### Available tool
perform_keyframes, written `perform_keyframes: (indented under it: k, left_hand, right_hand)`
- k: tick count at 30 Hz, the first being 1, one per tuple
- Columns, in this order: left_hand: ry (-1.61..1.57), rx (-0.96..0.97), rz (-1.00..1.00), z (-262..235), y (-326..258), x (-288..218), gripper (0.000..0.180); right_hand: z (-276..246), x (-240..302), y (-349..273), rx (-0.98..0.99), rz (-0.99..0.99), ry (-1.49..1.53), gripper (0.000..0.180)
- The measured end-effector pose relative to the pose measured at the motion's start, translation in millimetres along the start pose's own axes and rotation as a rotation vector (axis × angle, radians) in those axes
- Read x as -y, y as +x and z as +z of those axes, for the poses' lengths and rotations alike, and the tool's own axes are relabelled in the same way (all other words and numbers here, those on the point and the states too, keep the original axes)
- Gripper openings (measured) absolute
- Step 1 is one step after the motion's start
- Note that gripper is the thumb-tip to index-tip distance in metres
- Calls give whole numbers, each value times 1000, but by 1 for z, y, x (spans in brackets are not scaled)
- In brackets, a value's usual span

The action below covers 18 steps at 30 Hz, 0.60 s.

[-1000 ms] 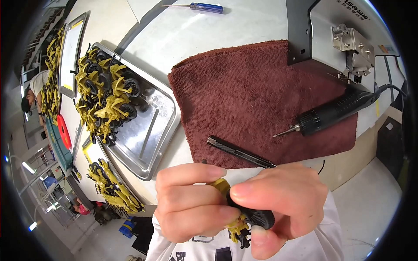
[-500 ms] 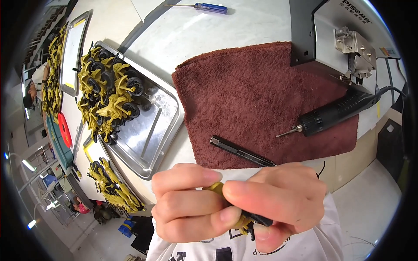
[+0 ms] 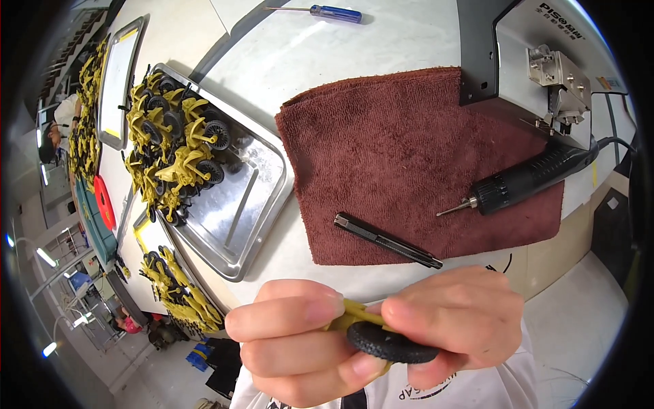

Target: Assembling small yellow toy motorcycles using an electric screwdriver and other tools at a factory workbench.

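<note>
Close to my chest, both hands hold a small toy motorcycle, its yellow body (image 3: 354, 311) and black ribbed wheel (image 3: 392, 343) showing between the fingers. My left hand (image 3: 293, 334) is closed around its left side. On the other side my right hand (image 3: 463, 320) pinches the yellow part and wheel, thumb on top. Much of the toy is covered by fingers. Beyond the hands, a slim black utility knife (image 3: 385, 240) lies on the front of a brown towel (image 3: 381, 150).
A metal tray (image 3: 235, 211) at left holds a heap of yellow-and-black toy motorcycles (image 3: 178, 163). More toys (image 3: 178, 293) lie nearer me. A black electric screwdriver (image 3: 535, 178) rests right, beside a metal-fronted machine (image 3: 524, 68). A blue-handled screwdriver (image 3: 336, 13) lies at the back.
The toy has been turned in my hands, so the black wheel and more of the yellow body now show. My hands have parted slightly, and the knife's near end is uncovered.
</note>
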<state>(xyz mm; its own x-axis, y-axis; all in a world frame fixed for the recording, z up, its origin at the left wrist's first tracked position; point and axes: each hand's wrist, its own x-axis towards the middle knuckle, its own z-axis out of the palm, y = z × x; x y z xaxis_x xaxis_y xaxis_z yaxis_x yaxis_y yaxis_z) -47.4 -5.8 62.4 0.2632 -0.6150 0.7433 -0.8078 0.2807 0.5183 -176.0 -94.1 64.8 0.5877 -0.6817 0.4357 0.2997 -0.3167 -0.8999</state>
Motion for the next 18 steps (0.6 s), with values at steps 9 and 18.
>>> perform_keyframes:
  k: [9, 18]
  left_hand:
    - [-351, -182, -476, -5, 24, -13, 27]
    - [-139, 86, -226, 1, 19, -7, 23]
  right_hand:
    - [-4, -1, 5, 132, -143, -9, 25]
    - [10, 3, -9, -38, -152, -168, 29]
